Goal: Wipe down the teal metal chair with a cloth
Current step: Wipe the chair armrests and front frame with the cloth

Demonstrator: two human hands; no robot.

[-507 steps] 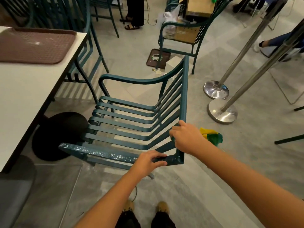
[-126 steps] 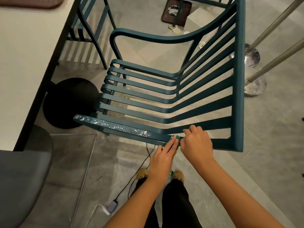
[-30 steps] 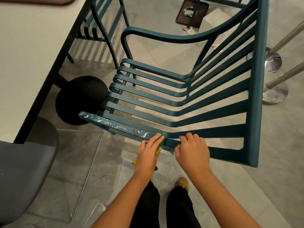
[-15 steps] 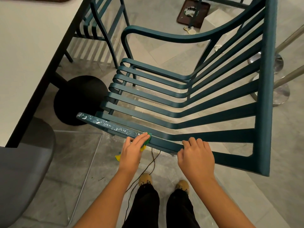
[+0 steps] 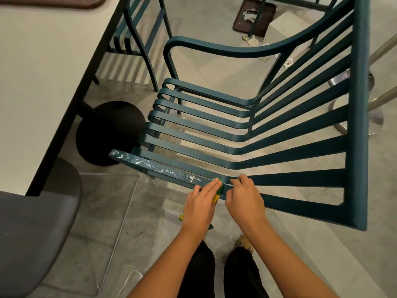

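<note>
Grey tiled floor (image 5: 214,67), indoor eating area; white desk (image 5: 43,72) with black edge fills far left, brown tray (image 5: 53,2) at its far edge; desk's black round base (image 5: 109,132) on the floor just left of the teal chair (image 5: 236,125); teal chair stands centre, slatted seat and back, back rail to the right; near armrest (image 5: 154,166) speckled with white residue along its left part; left hand (image 5: 202,205) on that armrest, fingers straight and pressed together, pressing a green and yellow cloth (image 5: 220,187) flat on the rail, just right of the specks; cloth mostly hidden under the hand, corners poke out below the palm; right hand (image 5: 245,198) just beside it on the right, fingers curled over the same rail, gripping it; grey seat (image 5: 32,233) near left; second teal chair (image 5: 137,29) tucked under desk, far; dark tray (image 5: 253,18) with scraps on floor, far; chrome post bases (image 5: 373,117) far right, partly behind the back rail; white cable (image 5: 129,276) on floor, near; legs in black trousers and one shoe (image 5: 245,244) below the hands.
</note>
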